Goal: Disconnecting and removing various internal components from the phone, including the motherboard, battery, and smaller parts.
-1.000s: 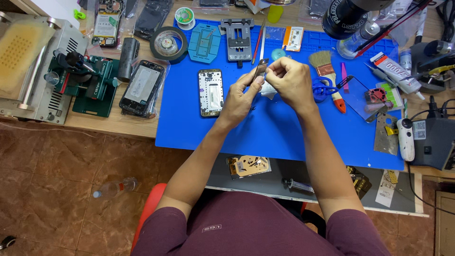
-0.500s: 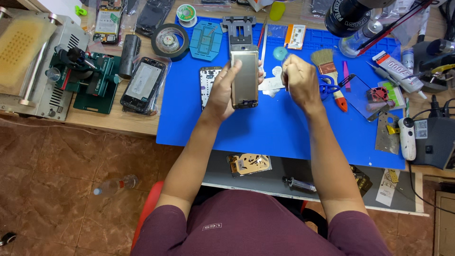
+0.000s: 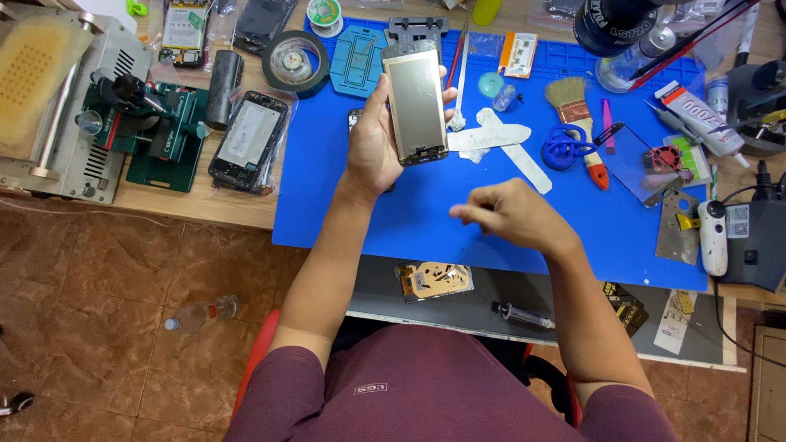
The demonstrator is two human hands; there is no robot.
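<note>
The left hand (image 3: pixel 378 139) held a phone screen panel (image 3: pixel 416 103) upright above the blue work mat (image 3: pixel 344 213), its fingers (image 3: pixel 449 96) wrapped around the panel's far edge and the thumb on the near edge, so the panel's pale back face showed to the camera. The right hand (image 3: pixel 512 217) hovered lower, well apart from the panel, with its fingers loosely curled and the thumb and forefinger tips pinched together; whether anything tiny sat between them could not be told. Just beyond the left fingers lay white strips of backing film (image 3: pixel 491 135) on the mat, and farther right a blue-handled pair of scissors (image 3: pixel 563 149) and a small brush (image 3: pixel 577 115). Below the right hand, on the tabletop (image 3: pixel 213 205) edge, lay a gold phone frame (image 3: pixel 434 280)
</note>
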